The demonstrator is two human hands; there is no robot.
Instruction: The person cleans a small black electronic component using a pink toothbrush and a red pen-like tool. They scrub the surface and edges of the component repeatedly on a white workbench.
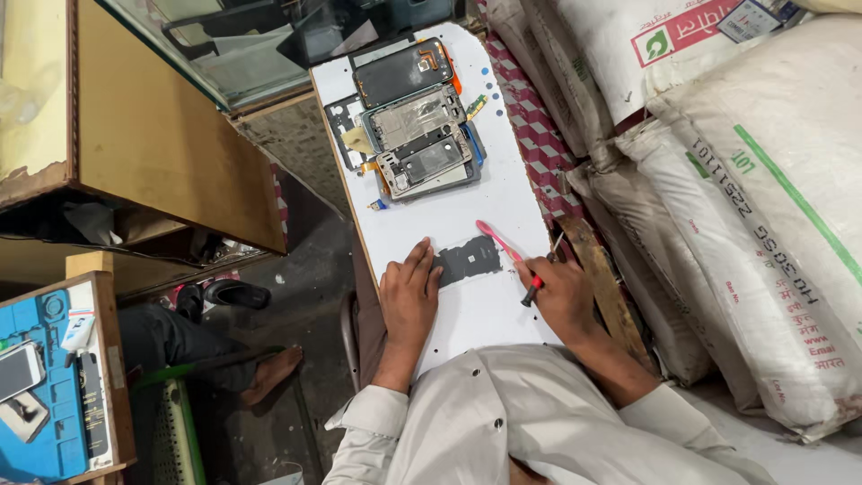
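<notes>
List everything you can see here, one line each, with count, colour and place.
work board: 1, white, centre, running away from the person
dark flat part: 1, black, on the board under the left fingertips
toothbrush: 1, pink, on the board beside the dark part
screwdriver: 1, red and black grip, in the right hand
opened phone bodies: a stack of about four, grey and black, far end of the board
sacks: several, white, right side
repair mat: 1, blue, lower left, phones lying on it
glass counter: 1, wood-framed, top left
left hand: 1, touching the dark part
right hand: 1, gripping the screwdriver
</notes>
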